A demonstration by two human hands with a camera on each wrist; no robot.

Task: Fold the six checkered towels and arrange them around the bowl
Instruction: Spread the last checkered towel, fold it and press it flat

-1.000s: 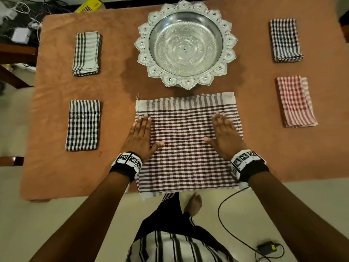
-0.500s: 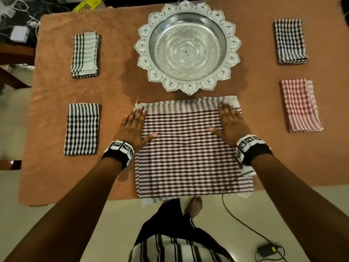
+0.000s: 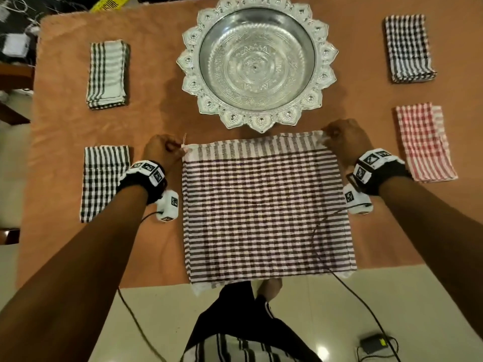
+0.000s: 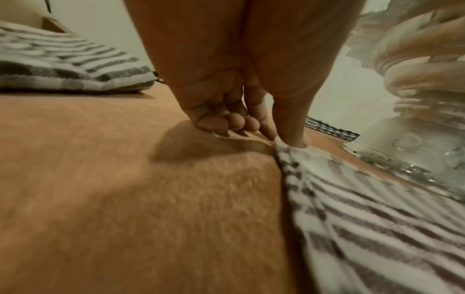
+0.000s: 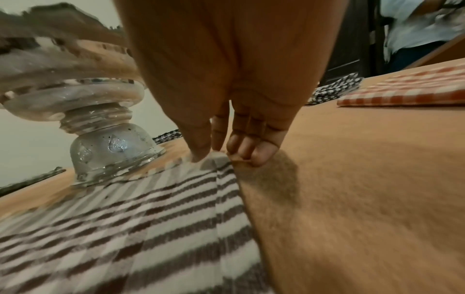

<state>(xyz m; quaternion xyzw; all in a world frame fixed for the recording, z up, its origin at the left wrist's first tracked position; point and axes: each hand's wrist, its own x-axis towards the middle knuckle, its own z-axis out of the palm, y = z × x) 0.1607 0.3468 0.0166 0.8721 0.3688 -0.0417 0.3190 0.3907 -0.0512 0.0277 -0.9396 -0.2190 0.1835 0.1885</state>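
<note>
A brown-and-white checkered towel lies spread flat in front of the silver bowl, its near edge hanging over the table's front. My left hand pinches its far left corner between thumb and forefinger. My right hand pinches the far right corner the same way. Four folded towels lie around: two black-checked on the left, a black-checked one and a red-checked one on the right.
The table wears an orange-brown cloth. The bowl's pedestal foot stands just beyond the towel's far edge. A cable runs from my right wrist across the towel down to an adapter on the floor. Clutter sits beyond the table's left corner.
Both hands slid from lying flat on the towel's middle up to its far corners, and now pinch those corners.
</note>
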